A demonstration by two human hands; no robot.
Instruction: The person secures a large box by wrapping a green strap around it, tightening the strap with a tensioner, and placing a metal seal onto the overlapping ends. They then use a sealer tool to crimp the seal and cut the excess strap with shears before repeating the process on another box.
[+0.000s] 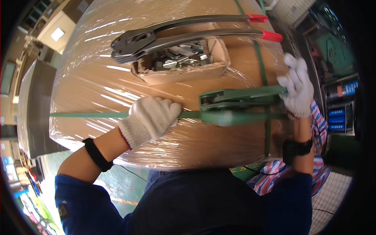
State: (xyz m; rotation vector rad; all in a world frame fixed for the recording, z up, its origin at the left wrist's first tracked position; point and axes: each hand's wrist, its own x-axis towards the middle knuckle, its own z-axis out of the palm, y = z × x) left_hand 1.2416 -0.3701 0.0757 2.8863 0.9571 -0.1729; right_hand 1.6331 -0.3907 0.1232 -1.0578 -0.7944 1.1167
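Note:
My left hand [150, 117], in a white knit glove, is closed over a green strap [90, 115] stretched across a large film-wrapped carton [188, 145]. Just right of it, a green strapping tensioner [235, 100] lies along the same strap, its lower part smeared by motion. My right hand [297, 86], gloved too, is at the handle end of the tensioner, with bent fingers partly rising past the handle. Beyond the tensioner, an open cardboard box [184, 76] holds many small metal strap seals [180, 56]. A long-handled crimping tool [135, 43] with red grips rests across this box.
A second green strap [260, 62] crosses the carton at the right. Another wrapped carton [37, 109] stands at the left, more boxes [58, 29] at the far left. A striped woven sheet [274, 176] and a shelf with blue items [337, 117] are at the right.

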